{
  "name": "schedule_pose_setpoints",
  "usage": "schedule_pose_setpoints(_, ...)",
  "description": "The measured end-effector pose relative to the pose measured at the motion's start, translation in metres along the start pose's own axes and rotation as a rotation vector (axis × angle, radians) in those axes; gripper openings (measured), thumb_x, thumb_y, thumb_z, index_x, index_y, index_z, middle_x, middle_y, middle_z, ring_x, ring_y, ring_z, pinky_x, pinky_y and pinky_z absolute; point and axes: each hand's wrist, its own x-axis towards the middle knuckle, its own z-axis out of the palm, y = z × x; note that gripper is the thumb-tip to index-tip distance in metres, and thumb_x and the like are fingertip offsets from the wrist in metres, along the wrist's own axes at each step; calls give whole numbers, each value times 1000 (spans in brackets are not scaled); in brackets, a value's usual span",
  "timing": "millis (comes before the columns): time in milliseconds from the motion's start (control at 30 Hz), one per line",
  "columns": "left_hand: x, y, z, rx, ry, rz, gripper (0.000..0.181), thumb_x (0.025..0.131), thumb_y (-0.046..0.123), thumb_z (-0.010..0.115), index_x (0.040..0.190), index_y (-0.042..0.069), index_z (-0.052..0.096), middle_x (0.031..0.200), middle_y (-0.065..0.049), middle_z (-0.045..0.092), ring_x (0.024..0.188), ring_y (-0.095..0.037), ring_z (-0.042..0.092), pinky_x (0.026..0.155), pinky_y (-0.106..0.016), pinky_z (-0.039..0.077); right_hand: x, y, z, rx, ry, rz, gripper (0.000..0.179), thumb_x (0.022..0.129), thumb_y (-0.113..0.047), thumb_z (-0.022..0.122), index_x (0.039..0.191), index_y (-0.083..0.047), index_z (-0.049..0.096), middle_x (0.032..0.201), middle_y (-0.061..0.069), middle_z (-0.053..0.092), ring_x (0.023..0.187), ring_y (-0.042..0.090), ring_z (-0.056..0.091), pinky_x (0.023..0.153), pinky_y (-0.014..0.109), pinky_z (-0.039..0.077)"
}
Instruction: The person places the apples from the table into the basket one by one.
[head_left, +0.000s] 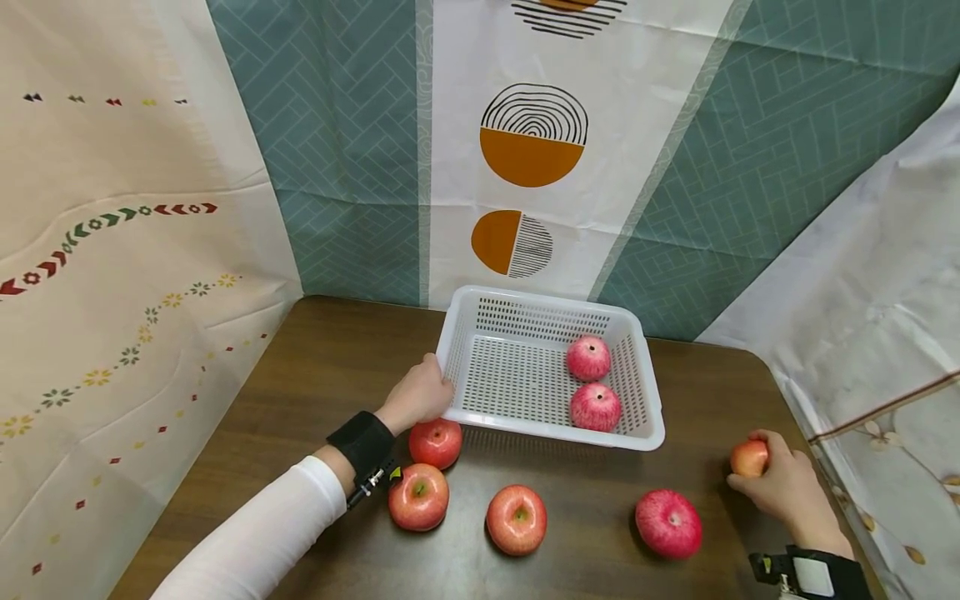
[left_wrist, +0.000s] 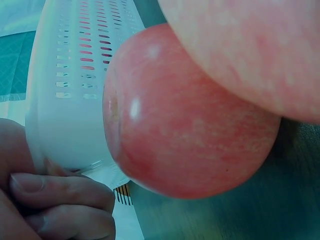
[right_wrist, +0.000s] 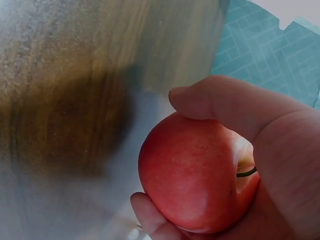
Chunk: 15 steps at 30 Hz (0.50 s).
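My left hand [head_left: 418, 392] grips the near left corner of a white perforated plastic basket [head_left: 540, 431], its fingers curled at the rim. Two pink streaked apples [head_left: 596, 407] lie in the basket's right end. Over at the table's right side, my right hand [head_left: 786, 487] holds a red apple [right_wrist: 192, 170] between thumb and fingers; its stem faces the palm in the right wrist view. Just below my left hand sits a red apple [head_left: 435, 443], and another apple [head_left: 418, 497] lies beside the wrist, large in the left wrist view.
On the brown wooden table [head_left: 360, 358], a lighter red apple [head_left: 517, 520] stands near the front middle. A deep pink apple [head_left: 668, 523] lies between it and my right hand. Patterned cloths [head_left: 352, 150] hang behind the table and at both sides.
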Motion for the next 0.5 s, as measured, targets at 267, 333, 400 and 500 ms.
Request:
schedule_pose_setpoints(267, 1, -1, 0, 13, -4, -16, 45, 106, 17, 56, 139, -12, 44, 109, -21, 64, 85, -28, 66, 67, -39, 53, 3, -7, -5, -4, 33, -23, 80, 82, -26, 89, 139, 8, 44, 109, 44, 52, 98, 55, 54, 69, 57, 46)
schedule_pose_setpoints(333, 2, -1, 0, 23, -2, -18, 45, 106, 17, 56, 139, -12, 44, 108, -21, 64, 85, -29, 66, 68, -40, 53, 3, -9, -6, -4, 44, -29, 79, 82, -25, 89, 139, 7, 45, 108, 43, 53, 97, 55, 54, 68, 54, 46)
schedule_pose_setpoints(400, 2, 0, 0, 24, -4, -21, 46, 105, 18, 56, 139, -12, 44, 109, -21, 64, 86, -29, 66, 68, -40, 54, 4, -13, -7, -4, 56, -40, 79, 81, -24, 89, 139, 7, 46, 107, 42, 54, 96, 54, 56, 67, 50, 44)
schedule_pose_setpoints(500, 2, 0, 0, 20, -9, -28, 47, 105, 18, 57, 140, -11, 43, 110, -21, 64, 86, -29, 66, 68, -40, 54, 5, -19, -11, 11, 68, -53, 79, 81, -23, 88, 139, 8, 44, 107, 43, 54, 96, 55, 56, 67, 48, 44)
